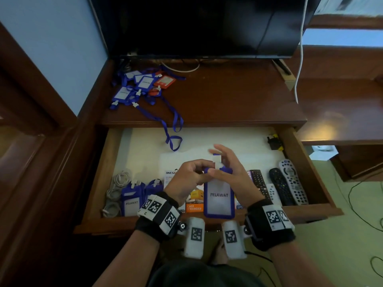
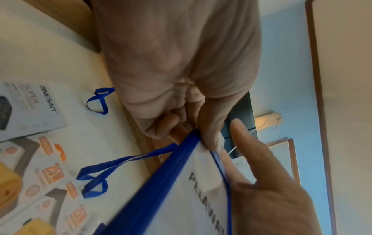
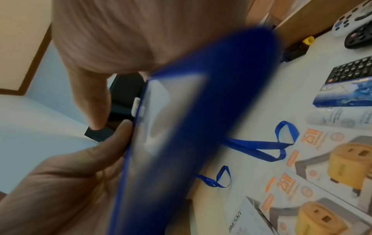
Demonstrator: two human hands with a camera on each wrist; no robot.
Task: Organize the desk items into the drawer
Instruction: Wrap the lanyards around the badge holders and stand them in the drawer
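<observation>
Blue badge holder (image 1: 219, 195) marked PELAWAT, held upright above the front of the open drawer (image 1: 323, 177). The left hand (image 1: 187, 183) pinches its top edge with curled fingers; the right hand (image 1: 230, 175) steadies the other side, thumb against the top and fingers spread loosely (not a firm grasp, as far as I can judge). Its lanyard is not clearly traceable. Two matching holders (image 1: 132, 198) already lie in the drawer beside coiled cables (image 1: 116, 189), charger boxes (image 1: 193, 201) and remotes (image 1: 290, 181). A tangled pile of badges (image 1: 143, 85) waits on the tabletop (image 1: 238, 96), one strap (image 1: 173, 129) trailing over its edge into the drawer.

Risk: that hanging strap may snag and drag the pile down, and a one-sided pinch may let the holder twist.

The left wrist view alone shows the pinching fingertips (image 2: 209, 136); the head view alone shows the pile.
</observation>
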